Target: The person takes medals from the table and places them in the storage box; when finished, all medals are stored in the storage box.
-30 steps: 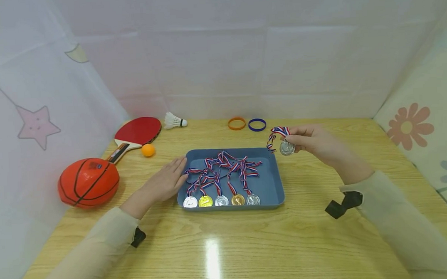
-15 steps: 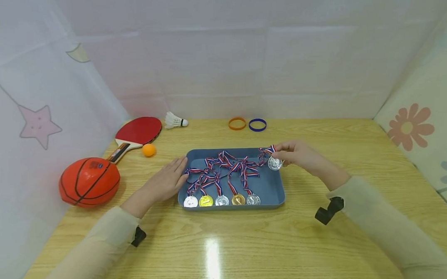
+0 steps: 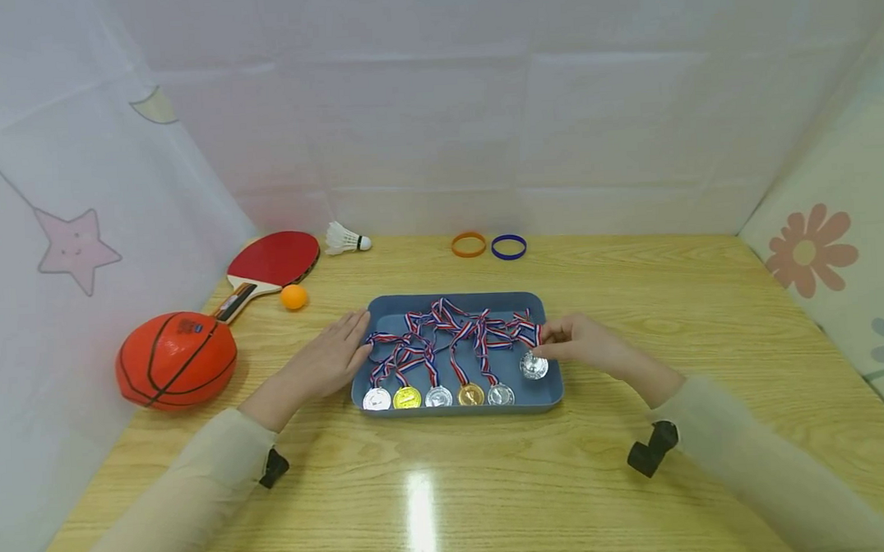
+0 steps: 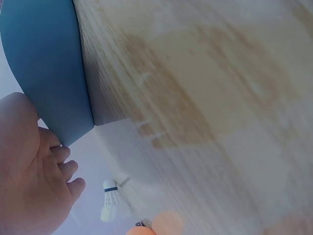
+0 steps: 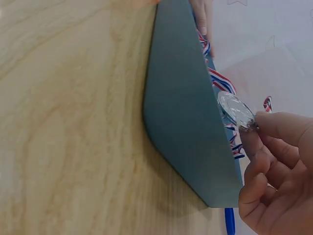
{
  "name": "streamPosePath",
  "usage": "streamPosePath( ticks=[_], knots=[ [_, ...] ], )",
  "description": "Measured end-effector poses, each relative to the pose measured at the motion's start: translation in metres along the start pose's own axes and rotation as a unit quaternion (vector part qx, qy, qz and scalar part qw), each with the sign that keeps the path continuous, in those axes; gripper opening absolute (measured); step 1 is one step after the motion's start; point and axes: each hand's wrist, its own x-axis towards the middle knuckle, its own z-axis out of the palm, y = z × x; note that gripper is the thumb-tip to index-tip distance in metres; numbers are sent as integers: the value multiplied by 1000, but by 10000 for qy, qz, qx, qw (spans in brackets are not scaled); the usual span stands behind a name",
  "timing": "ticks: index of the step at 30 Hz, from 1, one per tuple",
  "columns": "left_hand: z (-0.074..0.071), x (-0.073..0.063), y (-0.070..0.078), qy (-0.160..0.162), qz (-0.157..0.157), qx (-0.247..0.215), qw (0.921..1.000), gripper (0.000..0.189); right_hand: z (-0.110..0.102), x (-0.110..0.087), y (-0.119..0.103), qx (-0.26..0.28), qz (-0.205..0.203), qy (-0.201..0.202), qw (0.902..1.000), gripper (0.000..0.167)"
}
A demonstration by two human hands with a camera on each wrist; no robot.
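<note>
A blue-grey tray (image 3: 455, 412) holds a row of medals along its near side, silver, gold and bronze-coloured, their striped ribbons bunched behind them. Over the tray's right end my right hand (image 3: 589, 348) pinches a silver medal (image 3: 534, 366) near its ribbon, between thumb and fingertips. In the right wrist view that medal (image 5: 235, 108) tilts above the tray's rim. My left hand (image 3: 327, 355) rests with fairly straight fingers against the tray's left rim. The left wrist view shows the palm side of this hand (image 4: 39, 171) beside the tray wall (image 4: 49, 63).
On the left lie a red-orange basketball (image 3: 176, 360), a red table tennis paddle (image 3: 278, 258) and an orange ball (image 3: 293, 297). A shuttlecock (image 3: 346, 238) is at the back. Behind the tray are an orange wristband (image 3: 469, 253) and a blue wristband (image 3: 509, 257).
My right hand has brought the silver medal left and toward me, from beyond the tray's right rim to over the tray's right end. The left hand stays in place.
</note>
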Motion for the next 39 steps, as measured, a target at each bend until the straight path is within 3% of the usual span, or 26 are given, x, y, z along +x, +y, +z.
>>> streamPosePath(
  ticks=[9,13,18,32,39],
  knots=[
    [-1,-2,0,-44,-61,-34,10000,60,9,-1,9,-716,-708,-554,9934,10],
    [0,-2,-1,-32,-46,-35,10000,60,13,0,10,-1196,-905,-563,9871,12],
    [0,-3,-1,-30,-26,-67,10000,60,19,0,10,-1792,-1019,-412,9777,12],
    [-1,-2,1,-129,-56,-65,9999,61,30,2,9,-2763,-536,23,9596,8],
    [-10,-3,-7,-106,72,-300,9995,62,6,-8,-6,-2515,-553,829,9627,24]
  ],
)
